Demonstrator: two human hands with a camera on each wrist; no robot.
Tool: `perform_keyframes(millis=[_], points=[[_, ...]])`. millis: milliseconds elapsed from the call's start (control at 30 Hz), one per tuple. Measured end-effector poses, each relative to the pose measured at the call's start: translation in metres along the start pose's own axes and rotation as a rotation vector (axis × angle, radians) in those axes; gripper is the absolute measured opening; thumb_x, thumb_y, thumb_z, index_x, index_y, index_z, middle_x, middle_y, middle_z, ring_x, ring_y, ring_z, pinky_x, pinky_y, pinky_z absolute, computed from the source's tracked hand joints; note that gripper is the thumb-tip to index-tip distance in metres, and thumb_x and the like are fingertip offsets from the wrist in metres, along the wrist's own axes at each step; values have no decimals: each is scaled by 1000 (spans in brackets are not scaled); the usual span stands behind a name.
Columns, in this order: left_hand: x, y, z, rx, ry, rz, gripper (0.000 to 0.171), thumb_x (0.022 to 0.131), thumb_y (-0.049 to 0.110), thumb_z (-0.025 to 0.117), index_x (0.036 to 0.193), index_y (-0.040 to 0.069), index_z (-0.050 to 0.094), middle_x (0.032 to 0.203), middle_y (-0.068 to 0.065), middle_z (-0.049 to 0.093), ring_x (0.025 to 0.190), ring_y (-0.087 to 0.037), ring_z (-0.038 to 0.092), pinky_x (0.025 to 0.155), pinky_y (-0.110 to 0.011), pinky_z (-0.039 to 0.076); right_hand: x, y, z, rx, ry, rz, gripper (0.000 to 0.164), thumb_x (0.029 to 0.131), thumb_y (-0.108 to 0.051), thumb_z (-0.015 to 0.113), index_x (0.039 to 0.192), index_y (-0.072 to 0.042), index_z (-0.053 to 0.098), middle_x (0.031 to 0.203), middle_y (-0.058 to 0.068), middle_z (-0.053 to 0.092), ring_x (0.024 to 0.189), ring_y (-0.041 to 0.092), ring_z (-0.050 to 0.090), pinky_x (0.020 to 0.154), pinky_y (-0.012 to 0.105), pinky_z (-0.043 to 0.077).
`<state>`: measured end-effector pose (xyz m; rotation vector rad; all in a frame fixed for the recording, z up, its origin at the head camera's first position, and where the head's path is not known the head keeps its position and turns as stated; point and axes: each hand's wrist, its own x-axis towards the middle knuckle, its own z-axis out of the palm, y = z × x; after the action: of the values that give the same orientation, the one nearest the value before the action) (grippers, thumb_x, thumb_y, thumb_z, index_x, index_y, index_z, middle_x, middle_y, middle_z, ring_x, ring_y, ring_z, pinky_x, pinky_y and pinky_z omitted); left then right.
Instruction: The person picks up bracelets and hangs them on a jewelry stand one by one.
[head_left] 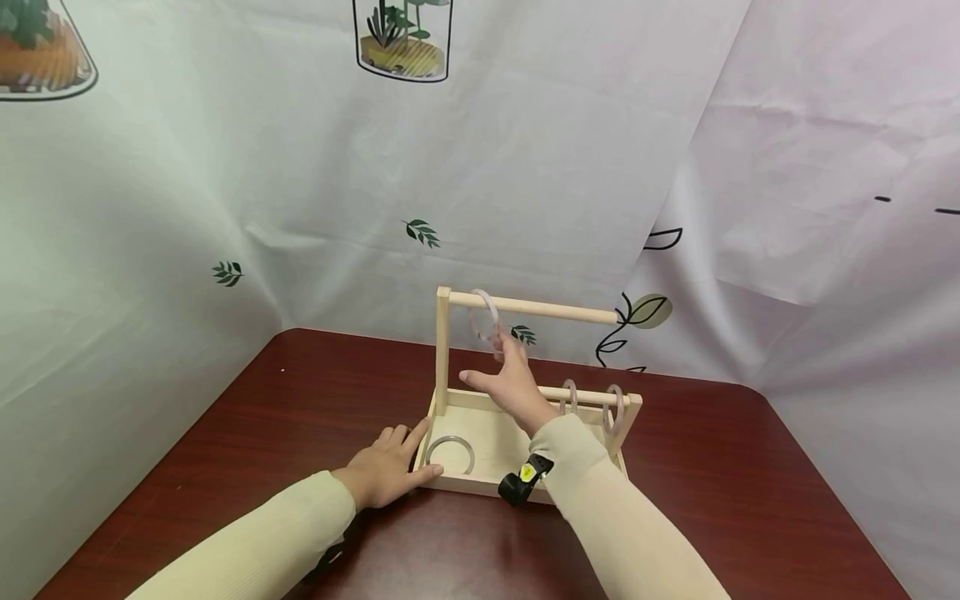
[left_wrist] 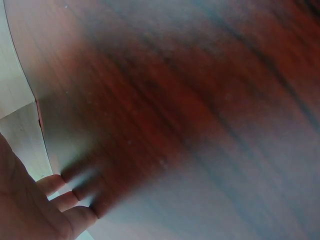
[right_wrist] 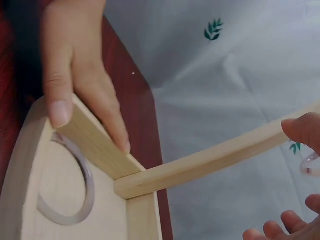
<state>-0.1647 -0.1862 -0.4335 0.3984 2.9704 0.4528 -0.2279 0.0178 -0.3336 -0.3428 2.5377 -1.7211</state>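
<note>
A pale wooden stand (head_left: 440, 358) has a tray base, a high bar and a low bar. My left hand (head_left: 386, 468) holds its front left corner, thumb over the rim and fingers along the outer side. Near the left end of the high bar is a translucent bangle (head_left: 487, 308), its top above the bar. My right hand (head_left: 513, 387) has its fingertips at the lower part of this bangle, with the thumb spread well apart. In the right wrist view, the right thumb (right_wrist: 305, 131) overlaps the bar. Another bangle (head_left: 470, 454) lies in the tray's left end.
Two more bangles, one at the middle (head_left: 570, 396) and one at the right (head_left: 617, 408), hang on the low bar (head_left: 588, 395). The stand is on a dark red wooden table (head_left: 712, 483). Behind the table hangs a white printed cloth (head_left: 555, 167).
</note>
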Motion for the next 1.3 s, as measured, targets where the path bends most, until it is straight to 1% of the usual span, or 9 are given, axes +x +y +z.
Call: perform_keyframes(millis=[100,267,433,500,733,1067,1300], points=[[0,0,0,-2,2,0,84,90,66,47,153,14,27,122,-13,49,111,-28,45,73,-46,49,-2,3,1,-24,-8,1,92,81,-22,77,154,-13,22,147,18,30,137,33,34,103,52,37],[0,0,0,1,0,-1,83,90,66,48,153,15,28,121,-13,49,111,-28,45,73,-46,49,-6,10,3,-66,-33,-23,92,81,-20,77,154,-11,22,146,20,31,135,34,35,105,52,34],[-1,0,-1,6,-4,-2,84,90,67,47,153,15,28,120,-13,49,111,-28,45,73,-45,49,-8,20,6,-113,-60,-34,91,81,-20,77,153,-6,23,144,22,32,133,38,37,104,52,36],[-1,1,-1,5,-5,-2,84,90,67,47,153,15,28,120,-13,49,111,-28,45,73,-45,49,-9,24,8,-130,-77,-34,90,80,-21,76,152,-6,24,144,22,31,133,38,37,103,52,36],[1,0,0,8,-5,0,86,89,69,47,153,16,27,121,-13,49,113,-28,45,74,-45,50,-12,35,9,-164,-159,-33,89,80,-22,77,152,-9,27,144,23,29,133,38,35,103,52,36],[-2,2,-3,-5,-14,-2,85,89,67,48,153,16,27,123,-14,48,114,-29,44,75,-46,50,-14,43,10,-256,-206,-67,88,77,-20,79,149,-6,32,140,24,35,129,38,42,102,52,37],[-1,1,-3,-7,-20,-1,85,89,68,47,154,16,26,125,-14,47,115,-29,44,72,-45,50,-13,48,15,-327,-268,-66,88,73,-16,82,148,-5,36,140,25,34,126,39,42,102,52,37]])
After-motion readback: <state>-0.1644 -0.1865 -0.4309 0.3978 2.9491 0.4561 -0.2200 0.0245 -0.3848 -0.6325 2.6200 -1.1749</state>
